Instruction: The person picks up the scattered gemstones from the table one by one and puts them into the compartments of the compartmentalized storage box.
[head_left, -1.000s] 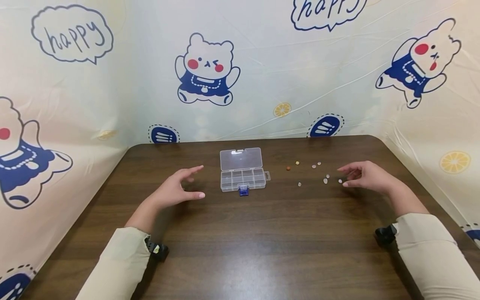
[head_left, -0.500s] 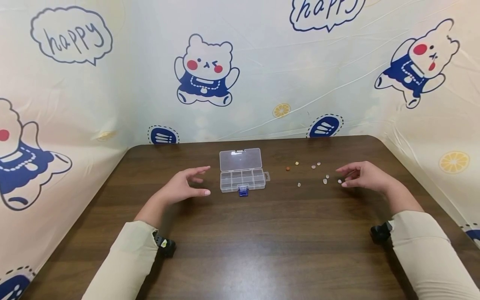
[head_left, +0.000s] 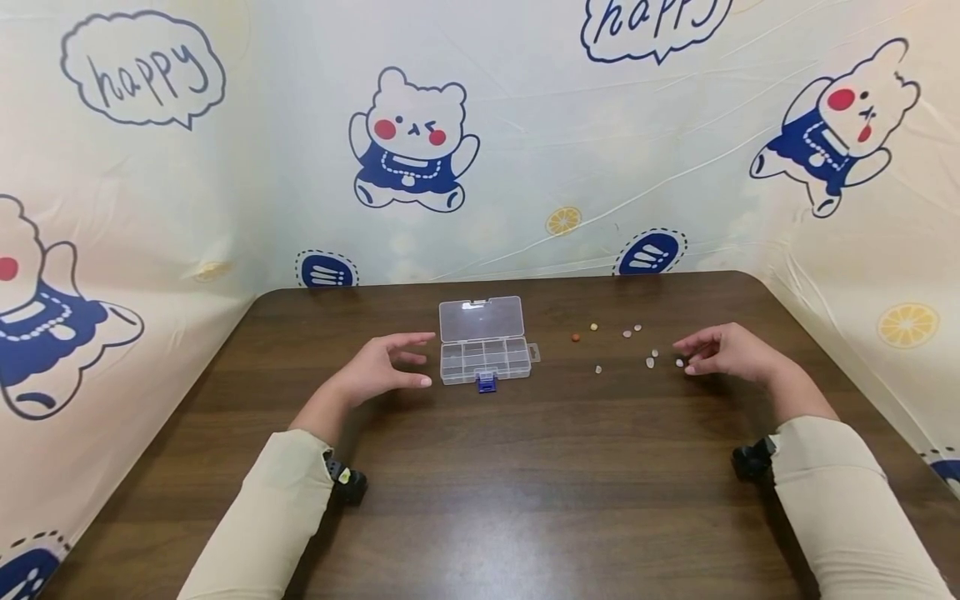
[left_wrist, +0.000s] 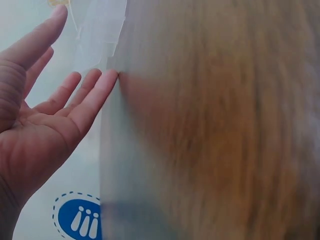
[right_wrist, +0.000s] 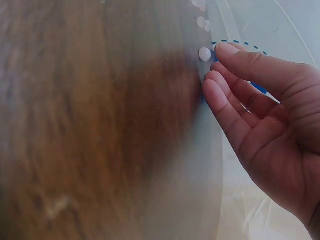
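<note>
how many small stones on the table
8: orange stone and yellow stone right of the box; one pale stone nearer the viewer; four paired pale stones farther right; white stone beside the right hand. Others may be hidden.

On the table [head_left: 547, 467] I have wide room toward the near edge. Nearer the far edge, the open see-through box [head_left: 486, 354] sits in the way of the left hand [head_left: 372, 367] going right, and little bits [head_left: 650, 362] dot the way from box to right hand [head_left: 735, 354].
</note>
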